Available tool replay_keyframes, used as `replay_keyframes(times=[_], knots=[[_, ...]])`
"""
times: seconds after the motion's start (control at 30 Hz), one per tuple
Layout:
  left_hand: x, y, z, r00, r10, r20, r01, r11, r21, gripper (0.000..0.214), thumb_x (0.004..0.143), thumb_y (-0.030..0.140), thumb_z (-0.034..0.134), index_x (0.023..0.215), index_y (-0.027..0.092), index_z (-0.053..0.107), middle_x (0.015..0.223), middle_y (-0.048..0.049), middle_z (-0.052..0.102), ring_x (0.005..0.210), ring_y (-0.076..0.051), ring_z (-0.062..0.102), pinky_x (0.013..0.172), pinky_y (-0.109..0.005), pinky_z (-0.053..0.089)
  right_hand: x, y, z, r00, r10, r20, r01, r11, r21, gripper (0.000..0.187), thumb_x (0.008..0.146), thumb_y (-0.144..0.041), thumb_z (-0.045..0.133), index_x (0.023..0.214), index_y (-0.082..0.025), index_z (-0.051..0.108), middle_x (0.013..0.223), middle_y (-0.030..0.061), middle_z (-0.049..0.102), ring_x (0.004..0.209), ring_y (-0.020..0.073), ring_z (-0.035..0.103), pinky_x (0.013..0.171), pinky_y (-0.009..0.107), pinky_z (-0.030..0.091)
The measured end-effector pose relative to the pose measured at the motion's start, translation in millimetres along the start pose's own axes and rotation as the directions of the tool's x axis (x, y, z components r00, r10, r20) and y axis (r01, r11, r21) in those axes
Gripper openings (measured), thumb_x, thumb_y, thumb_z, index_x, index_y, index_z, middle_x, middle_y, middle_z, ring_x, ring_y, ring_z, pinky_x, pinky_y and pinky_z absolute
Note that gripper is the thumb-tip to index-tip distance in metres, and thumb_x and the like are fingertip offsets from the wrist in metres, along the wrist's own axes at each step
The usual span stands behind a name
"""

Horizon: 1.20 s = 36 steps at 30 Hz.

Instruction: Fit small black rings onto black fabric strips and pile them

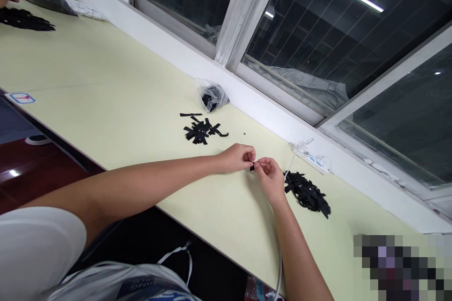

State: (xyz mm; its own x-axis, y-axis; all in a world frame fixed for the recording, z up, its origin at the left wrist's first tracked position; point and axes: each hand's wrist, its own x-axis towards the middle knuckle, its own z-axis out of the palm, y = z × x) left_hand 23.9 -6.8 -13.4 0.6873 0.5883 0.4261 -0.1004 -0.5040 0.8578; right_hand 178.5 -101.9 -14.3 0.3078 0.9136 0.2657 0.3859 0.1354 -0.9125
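Head view — left hand [236, 157] and right hand [271, 179] fingers pinch a black piece [252, 167] — long axis unclear.

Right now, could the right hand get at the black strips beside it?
Probably yes: the black strips lie close to the right hand, though it is pinching a black piece and a white cable passes near.

On the table's [123, 70] near edge, toward its left end, a blue-bordered white sticker [22, 98] bears one red character, perhaps a 1 or 7. Lettering on the wearer's clothing [141, 286], below the near edge, seems to include "ING"; the rest is illegible.
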Motion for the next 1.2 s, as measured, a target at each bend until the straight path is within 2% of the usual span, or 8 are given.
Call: replay_keyframes(times=[0.13, 0.33, 0.7, 0.77, 0.97, 1.07, 1.2], knots=[[0, 1, -1.4, 1.000, 0.012, 0.014, -0.012, 0.999, 0.037, 0.006, 0.077, 0.016, 0.064, 0.082, 0.016, 0.062, 0.078, -0.0012, 0.066, 0.072, -0.013, 0.060, 0.065, -0.024, 0.046, 0, 0, 1, 1.000, 0.021, 0.014, -0.021, 0.999, 0.041, 0.038, 0.074, -0.047, 0.076, 0.093, -0.020, 0.059, 0.088, 0.0066, 0.071, 0.081, 0.0184, 0.068, 0.077, 0.033, 0.054], [0, 3, -6.3, 0.990, 0.103, 0.093, -0.118, 0.977, 0.176, 0.013, 0.077, 0.010, 0.060, 0.087, 0.017, 0.061, 0.084, -0.0017, 0.065, 0.076, -0.014, 0.056, 0.068, -0.026, 0.041, 1, -1, 1, 0.996, 0.084, 0.035, -0.086, 0.992, 0.088, 0.042, 0.067, -0.048, 0.081, 0.089, -0.019, 0.062, 0.089, 0.0068, 0.071, 0.083, 0.0183, 0.069, 0.079, 0.034, 0.056], [2, 0, -2.8, 0.992, 0.091, 0.083, -0.100, 0.988, 0.120, 0.012, 0.078, 0.010, 0.060, 0.088, 0.017, 0.059, 0.083, -0.0013, 0.063, 0.074, -0.013, 0.056, 0.067, -0.025, 0.042, 4, -2, 2, 0.992, 0.124, 0.038, -0.128, 0.981, 0.147, 0.043, 0.061, -0.046, 0.085, 0.087, -0.019, 0.065, 0.087, 0.0056, 0.072, 0.080, 0.0174, 0.068, 0.076, 0.033, 0.057], [3, -2, -0.6, 0.996, 0.068, 0.050, -0.071, 0.995, 0.069, 0.010, 0.079, 0.013, 0.061, 0.088, 0.017, 0.059, 0.082, -0.0010, 0.064, 0.075, -0.012, 0.057, 0.068, -0.025, 0.044, 4, -2, 2, 0.992, 0.123, 0.038, -0.128, 0.977, 0.173, 0.042, 0.063, -0.046, 0.085, 0.089, -0.019, 0.066, 0.086, 0.0045, 0.071, 0.078, 0.0157, 0.067, 0.074, 0.031, 0.057], [3, -6, 7.9, 0.998, -0.053, 0.013, 0.055, 0.968, -0.245, 0.009, 0.082, 0.015, 0.062, 0.090, 0.014, 0.059, 0.082, -0.0027, 0.064, 0.078, -0.012, 0.062, 0.074, -0.027, 0.049, 3, -2, 1, 0.982, 0.172, 0.076, -0.184, 0.965, 0.188, 0.042, 0.069, -0.050, 0.079, 0.095, -0.019, 0.068, 0.087, 0.0040, 0.069, 0.076, 0.0155, 0.062, 0.065, 0.028, 0.052], [4, -5, 10.1, 0.995, -0.102, -0.002, 0.097, 0.948, -0.302, 0.009, 0.081, 0.011, 0.062, 0.089, 0.013, 0.059, 0.083, -0.0033, 0.065, 0.079, -0.012, 0.062, 0.076, -0.028, 0.049, 3, 2, -1, 0.981, 0.182, 0.063, -0.189, 0.973, 0.135, 0.041, 0.071, -0.053, 0.076, 0.093, -0.019, 0.068, 0.087, 0.0048, 0.068, 0.073, 0.0151, 0.060, 0.065, 0.028, 0.050], [4, -5, 10.4, 0.990, -0.141, -0.008, 0.131, 0.937, -0.324, 0.009, 0.081, 0.010, 0.060, 0.090, 0.013, 0.059, 0.085, -0.0040, 0.064, 0.081, -0.013, 0.062, 0.077, -0.029, 0.050, 4, 8, -1, 0.990, 0.133, 0.051, -0.136, 0.989, 0.056, 0.041, 0.077, -0.056, 0.069, 0.091, -0.018, 0.066, 0.085, 0.0050, 0.069, 0.072, 0.0151, 0.059, 0.067, 0.029, 0.048]])
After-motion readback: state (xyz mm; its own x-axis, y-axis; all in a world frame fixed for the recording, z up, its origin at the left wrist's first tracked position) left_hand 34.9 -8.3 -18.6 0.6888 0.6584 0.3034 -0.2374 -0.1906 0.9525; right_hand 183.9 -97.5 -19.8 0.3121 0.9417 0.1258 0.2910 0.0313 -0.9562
